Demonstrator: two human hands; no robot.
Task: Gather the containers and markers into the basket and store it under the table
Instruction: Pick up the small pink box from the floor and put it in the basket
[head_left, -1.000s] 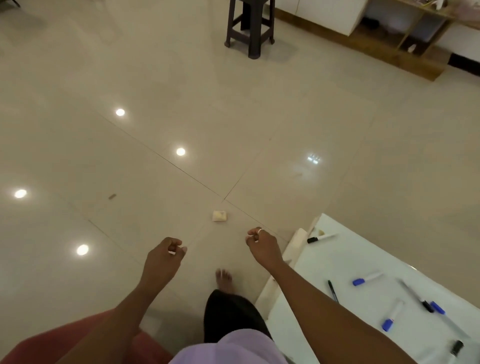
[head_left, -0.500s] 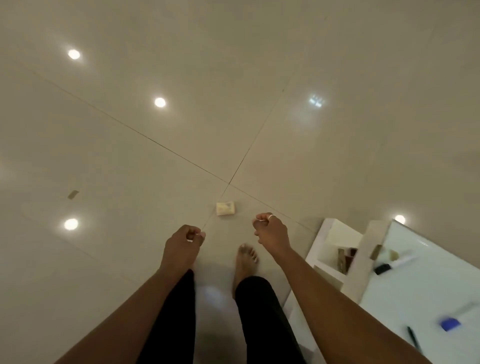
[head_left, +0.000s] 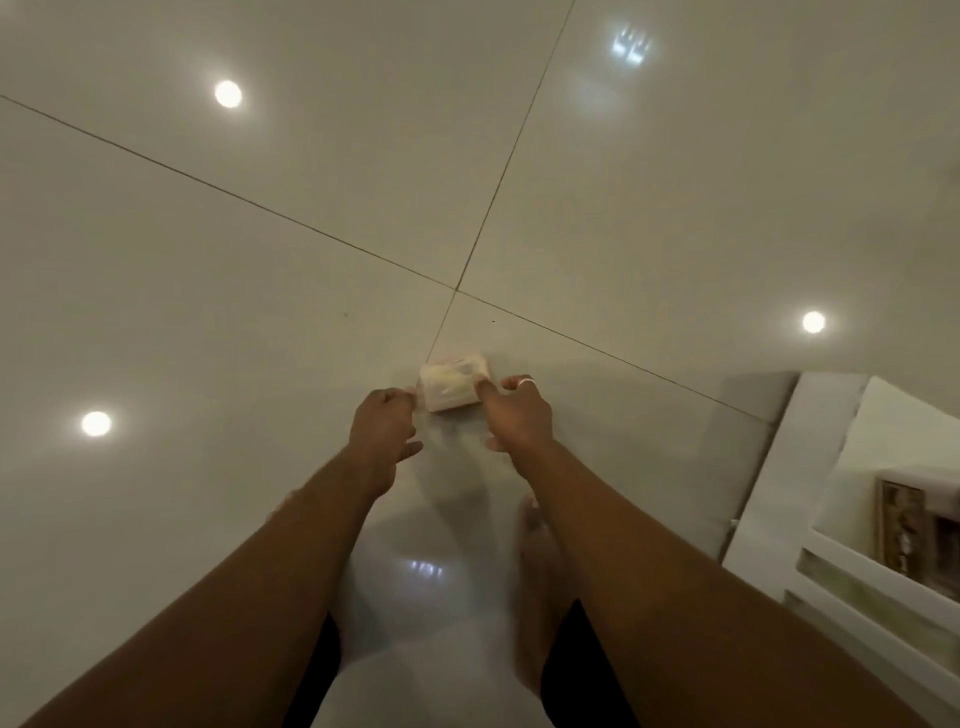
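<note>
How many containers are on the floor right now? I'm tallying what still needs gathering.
1. A small pale container lies on the floor tiles, between the left hand and right hand, just past a tile joint. Others may lie outside the view.

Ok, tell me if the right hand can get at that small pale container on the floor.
Probably yes: the right hand is already at the container's right edge, nothing between them, left hand alongside.

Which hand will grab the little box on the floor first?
Probably the right hand: its fingers already touch the small pale container on the floor tiles. The left hand sits beside it, barely reaching its edge.
</note>
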